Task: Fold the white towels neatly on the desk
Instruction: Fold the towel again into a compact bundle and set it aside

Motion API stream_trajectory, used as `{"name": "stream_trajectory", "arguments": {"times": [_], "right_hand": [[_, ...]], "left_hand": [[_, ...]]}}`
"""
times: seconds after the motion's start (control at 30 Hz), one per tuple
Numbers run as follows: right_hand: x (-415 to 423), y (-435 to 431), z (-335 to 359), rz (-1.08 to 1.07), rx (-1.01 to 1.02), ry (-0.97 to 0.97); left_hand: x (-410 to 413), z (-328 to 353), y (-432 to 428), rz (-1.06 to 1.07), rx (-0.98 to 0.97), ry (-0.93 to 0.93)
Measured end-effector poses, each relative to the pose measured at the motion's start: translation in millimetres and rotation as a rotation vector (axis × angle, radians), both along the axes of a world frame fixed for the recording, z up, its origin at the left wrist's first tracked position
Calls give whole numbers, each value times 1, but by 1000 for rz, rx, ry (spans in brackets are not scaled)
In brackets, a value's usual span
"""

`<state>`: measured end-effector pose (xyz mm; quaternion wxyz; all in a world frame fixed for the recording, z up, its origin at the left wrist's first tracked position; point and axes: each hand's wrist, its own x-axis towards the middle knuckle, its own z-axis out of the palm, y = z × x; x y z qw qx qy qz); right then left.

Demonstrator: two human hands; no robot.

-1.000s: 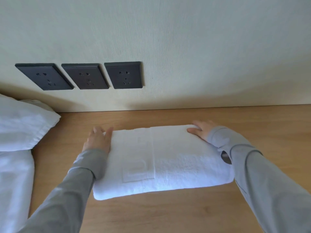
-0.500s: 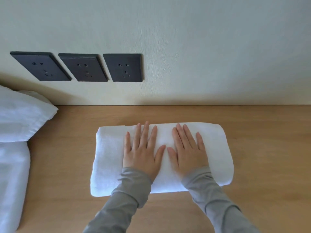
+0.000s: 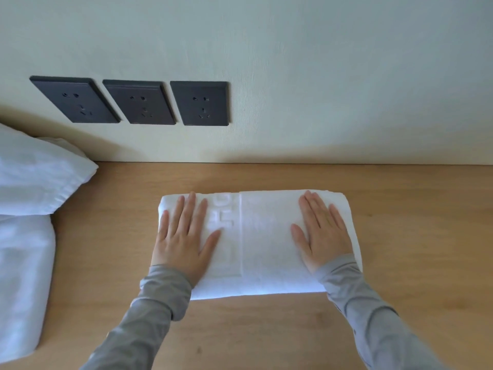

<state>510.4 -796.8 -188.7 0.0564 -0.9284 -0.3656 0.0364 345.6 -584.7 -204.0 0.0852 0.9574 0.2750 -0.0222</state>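
Note:
A white towel [image 3: 262, 241], folded into a thick rectangle with raised lettering on a band, lies on the wooden desk [image 3: 416, 236]. My left hand [image 3: 184, 236] rests flat on the towel's left end, fingers spread. Flat on the right end lies my right hand [image 3: 321, 233], fingers apart too. Both palms press down on the cloth and hold nothing. Grey sleeves cover both forearms.
More white linen is piled at the left edge: a puffy bundle [image 3: 34, 180] above a flatter folded piece [image 3: 24, 284]. The pale wall behind the desk carries three dark sockets [image 3: 138, 102]. Bare wood shows right of the towel and in front of it.
My hands slid apart from the middle of the towel to its two ends. A second ago they were at the towel's far corners.

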Motion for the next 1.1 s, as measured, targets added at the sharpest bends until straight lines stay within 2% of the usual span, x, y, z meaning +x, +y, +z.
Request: {"name": "stream_trajectory", "arguments": {"times": [0.3,0.37,0.4,0.43,0.5,0.57,0.63,0.7,0.77,0.83,0.87,1.0,1.1], "right_hand": [[1,-5,6,27,-48,63],[-7,-8,17,16,38,115],[-15,-10,23,-20,140,140],[-25,-13,29,-81,267,164],[-51,-21,39,-224,528,156],[-79,-35,36,-365,679,138],[-107,-48,28,-590,788,310],[-126,-57,13,-897,882,600],[-129,-57,1,-1174,992,923],[-123,-49,-3,-1322,1170,1212],[-117,-43,-1,-1351,1250,1295],[-89,-19,17,-1427,1481,1436],[-76,-4,26,-1534,1494,1459]], "left_hand": [[0,18,3,-21,-21,95],[-3,33,-3,-31,-64,94],[-6,41,-9,-24,-100,37],[-11,48,-19,-9,-154,-95],[-24,56,-46,49,-255,-449],[-44,55,-81,256,-415,-632],[-61,47,-106,642,-716,-590],[-70,33,-115,981,-1023,-474],[-67,22,-111,1129,-1293,-402],[-58,18,-103,1163,-1422,-409],[-52,18,-97,1164,-1484,-452],[-33,26,-76,1300,-1783,-707],[-25,30,-70,1438,-1889,-802]]}}
